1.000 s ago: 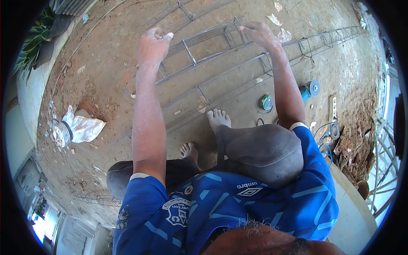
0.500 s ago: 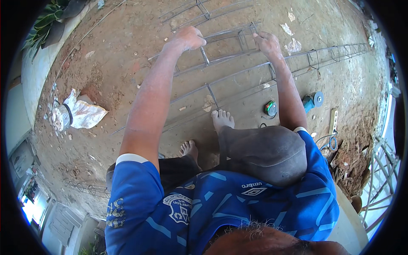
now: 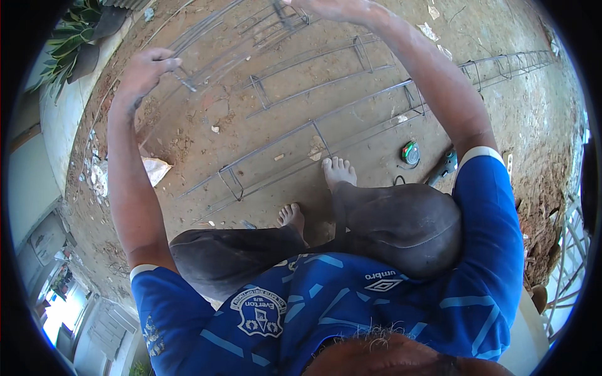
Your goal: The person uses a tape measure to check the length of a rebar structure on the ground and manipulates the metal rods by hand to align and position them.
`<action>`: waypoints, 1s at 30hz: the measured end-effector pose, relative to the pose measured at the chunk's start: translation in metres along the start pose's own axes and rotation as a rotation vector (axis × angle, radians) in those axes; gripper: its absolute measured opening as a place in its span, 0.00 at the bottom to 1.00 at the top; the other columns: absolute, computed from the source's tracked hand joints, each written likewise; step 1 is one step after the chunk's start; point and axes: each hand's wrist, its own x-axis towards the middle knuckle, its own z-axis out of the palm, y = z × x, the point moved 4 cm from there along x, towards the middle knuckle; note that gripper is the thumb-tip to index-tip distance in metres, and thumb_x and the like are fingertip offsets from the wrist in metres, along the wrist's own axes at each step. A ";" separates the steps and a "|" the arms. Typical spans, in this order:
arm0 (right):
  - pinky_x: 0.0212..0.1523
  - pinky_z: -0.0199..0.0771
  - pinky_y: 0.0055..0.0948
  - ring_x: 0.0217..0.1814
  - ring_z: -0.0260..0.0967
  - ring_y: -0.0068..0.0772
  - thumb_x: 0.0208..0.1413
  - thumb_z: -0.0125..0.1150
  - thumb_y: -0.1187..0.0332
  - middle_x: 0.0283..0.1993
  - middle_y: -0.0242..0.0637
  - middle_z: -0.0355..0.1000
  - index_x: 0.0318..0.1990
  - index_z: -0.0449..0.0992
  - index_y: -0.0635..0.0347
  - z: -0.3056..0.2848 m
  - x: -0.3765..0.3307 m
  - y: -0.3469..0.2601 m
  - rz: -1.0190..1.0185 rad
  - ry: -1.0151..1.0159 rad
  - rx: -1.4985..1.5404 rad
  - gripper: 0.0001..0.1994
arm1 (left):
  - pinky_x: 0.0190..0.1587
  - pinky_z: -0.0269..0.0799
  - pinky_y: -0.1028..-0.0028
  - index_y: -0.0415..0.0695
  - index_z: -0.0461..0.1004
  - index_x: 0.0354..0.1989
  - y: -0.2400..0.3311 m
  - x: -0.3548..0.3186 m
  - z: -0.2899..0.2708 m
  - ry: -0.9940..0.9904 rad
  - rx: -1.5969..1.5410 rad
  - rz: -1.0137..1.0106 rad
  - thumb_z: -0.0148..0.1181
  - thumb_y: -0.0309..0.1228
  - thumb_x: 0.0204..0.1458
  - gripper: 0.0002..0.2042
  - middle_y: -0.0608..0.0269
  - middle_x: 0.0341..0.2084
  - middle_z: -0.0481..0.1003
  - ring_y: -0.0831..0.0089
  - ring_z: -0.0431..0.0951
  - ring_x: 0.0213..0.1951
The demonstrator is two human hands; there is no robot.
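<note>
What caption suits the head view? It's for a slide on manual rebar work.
Seated barefoot on dirt, a person raises both hands, left hand and right hand, to a long steel rebar cage.

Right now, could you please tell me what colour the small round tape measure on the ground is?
The small round tape measure is green with some orange, seen best in the head view.

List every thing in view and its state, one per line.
Left hand: closed on a thin metal piece.
Right hand: on the rebar cage, partly cut off by the picture's top edge.
Rebar cage: lying flat on the dirt.
Tape measure: on the ground, untouched.
White bag: crumpled on the ground.
</note>
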 end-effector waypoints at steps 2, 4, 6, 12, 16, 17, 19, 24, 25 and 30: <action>0.38 0.73 0.44 0.37 0.75 0.50 0.62 0.51 0.56 0.28 0.54 0.71 0.40 0.75 0.62 -0.007 0.017 0.001 -0.006 -0.013 -0.034 0.16 | 0.26 0.65 0.74 0.38 0.81 0.39 -0.042 -0.005 -0.024 0.040 0.090 0.000 0.66 0.36 0.49 0.14 0.67 0.21 0.74 0.79 0.69 0.22; 0.40 0.72 0.45 0.39 0.74 0.50 0.61 0.52 0.57 0.30 0.53 0.71 0.42 0.74 0.62 0.000 0.026 0.024 0.034 -0.068 -0.180 0.16 | 0.26 0.66 0.73 0.38 0.81 0.38 -0.071 -0.006 -0.035 0.087 0.173 0.003 0.66 0.36 0.48 0.14 0.65 0.21 0.75 0.79 0.71 0.22; 0.42 0.72 0.46 0.42 0.73 0.49 0.60 0.52 0.57 0.33 0.52 0.71 0.44 0.74 0.61 0.020 0.034 0.059 0.090 -0.156 -0.369 0.16 | 0.45 0.73 0.66 0.43 0.82 0.41 -0.103 -0.003 -0.033 0.038 0.365 -0.172 0.63 0.40 0.49 0.16 0.50 0.34 0.81 0.61 0.82 0.38; 0.47 0.69 0.48 0.49 0.69 0.48 0.58 0.54 0.58 0.40 0.49 0.70 0.49 0.71 0.59 0.077 0.055 0.115 0.168 -0.379 -0.689 0.17 | 0.49 0.73 0.63 0.44 0.82 0.40 -0.184 -0.007 0.003 0.155 0.473 -0.266 0.63 0.41 0.49 0.15 0.47 0.36 0.81 0.55 0.81 0.42; 0.50 0.67 0.49 0.53 0.67 0.48 0.57 0.54 0.59 0.46 0.46 0.69 0.53 0.70 0.58 0.092 0.062 0.136 0.197 -0.448 -0.807 0.19 | 0.51 0.72 0.63 0.45 0.82 0.42 -0.200 -0.011 0.042 0.361 0.129 -0.274 0.63 0.41 0.50 0.16 0.47 0.38 0.81 0.53 0.80 0.44; 0.51 0.67 0.49 0.54 0.66 0.47 0.57 0.55 0.59 0.47 0.46 0.69 0.54 0.69 0.58 0.098 0.067 0.136 0.186 -0.462 -0.830 0.19 | 0.50 0.73 0.63 0.43 0.81 0.43 -0.208 -0.012 0.050 0.435 0.109 -0.236 0.62 0.42 0.51 0.17 0.47 0.39 0.80 0.53 0.80 0.43; 0.52 0.66 0.50 0.57 0.65 0.47 0.56 0.55 0.60 0.49 0.45 0.68 0.55 0.68 0.57 0.105 0.072 0.133 0.176 -0.474 -0.878 0.21 | 0.48 0.73 0.63 0.42 0.81 0.45 -0.227 -0.008 0.074 0.517 0.091 -0.204 0.62 0.42 0.52 0.18 0.46 0.39 0.80 0.53 0.80 0.42; 0.57 0.64 0.51 0.62 0.62 0.46 0.54 0.56 0.61 0.56 0.42 0.68 0.60 0.66 0.56 0.098 0.061 0.139 0.199 -0.464 -0.960 0.25 | 0.54 0.71 0.60 0.43 0.79 0.48 -0.215 0.017 0.112 0.254 0.285 -0.411 0.63 0.49 0.51 0.23 0.48 0.45 0.79 0.54 0.77 0.51; 0.57 0.63 0.52 0.63 0.62 0.46 0.54 0.56 0.61 0.57 0.41 0.67 0.61 0.66 0.56 0.098 0.057 0.140 0.196 -0.444 -0.965 0.26 | 0.54 0.71 0.60 0.43 0.79 0.48 -0.216 0.019 0.113 0.254 0.282 -0.407 0.63 0.49 0.51 0.23 0.48 0.45 0.79 0.54 0.77 0.51; 0.57 0.65 0.51 0.63 0.62 0.48 0.51 0.58 0.62 0.58 0.44 0.67 0.60 0.65 0.57 0.077 0.045 0.138 0.160 -0.300 -0.909 0.27 | 0.54 0.72 0.56 0.40 0.74 0.54 -0.195 -0.001 0.106 0.216 0.391 -0.503 0.65 0.54 0.47 0.33 0.46 0.46 0.78 0.52 0.78 0.50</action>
